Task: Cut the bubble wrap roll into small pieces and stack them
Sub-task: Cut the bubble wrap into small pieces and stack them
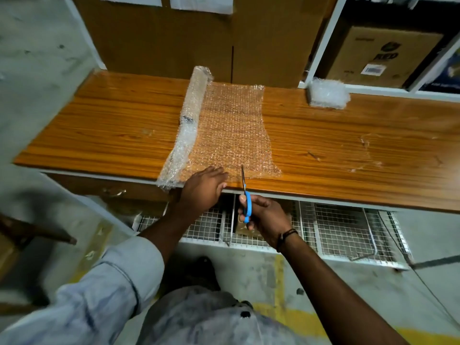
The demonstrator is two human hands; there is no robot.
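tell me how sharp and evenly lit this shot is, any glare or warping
Head view: the wide lens bows the edges of the table; soft glare sits on its far left corner; the bubble wrap sheet and scissors are fairly sharp; the sleeve at the bottom left is smeared by blur; the shelf at top right is dim.

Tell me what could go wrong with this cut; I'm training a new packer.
1. The left hand presses the sheet close beside the scissors blade, so fingers may get nicked.
2. Only the near edge is held; the far end lies loose, so the cut could wander or bunch.
3. The roll overhangs the table edge and might slide off.
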